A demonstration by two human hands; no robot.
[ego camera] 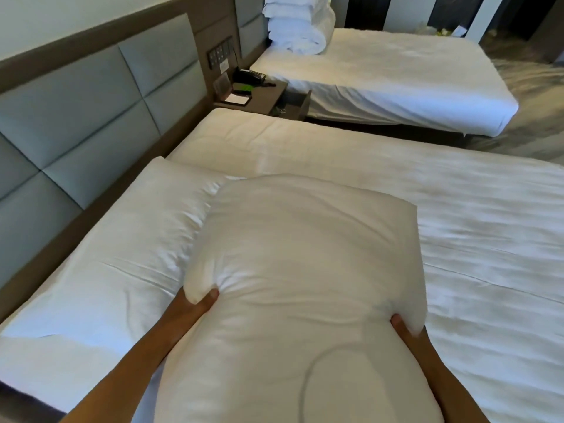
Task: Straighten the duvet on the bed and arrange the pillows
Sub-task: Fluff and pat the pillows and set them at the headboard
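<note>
Gripping a plump white pillow (299,270) by its two near corners, a person leans over a hotel bed (457,239) whose duvet (488,285) already lies mostly flat, with only shallow ripples across it. The left hand (198,306) bunches the left corner, thumb pressed into the fabric on top and the other fingers hidden beneath; the right hand (406,334) does the same at the right corner, thumb dug in above, the rest out of sight under the pillow. Both hands are closed on the pillow and hold nothing else.

The pillow is held above the duvet near the head of the bed, its far left edge overlapping a second pillow (122,239) that lies flat against the padded grey headboard (76,102). Whether the held pillow's far end rests on the bed or hangs clear cannot be told.

The fill looks soft and light: the corners collapse into creases wherever they are squeezed, and the middle bulges. It will likely sag and fold if held by one corner alone, so a grip at both corners, or along the two short sides, seems the surest way to set it down square. The smooth cotton case may slip over the filling, which argues for gathering a good handful.

Beyond, a bedside table (253,99) carries a telephone (250,76), and a second bed (396,80) holds a stack of folded white bedding (296,32).
</note>
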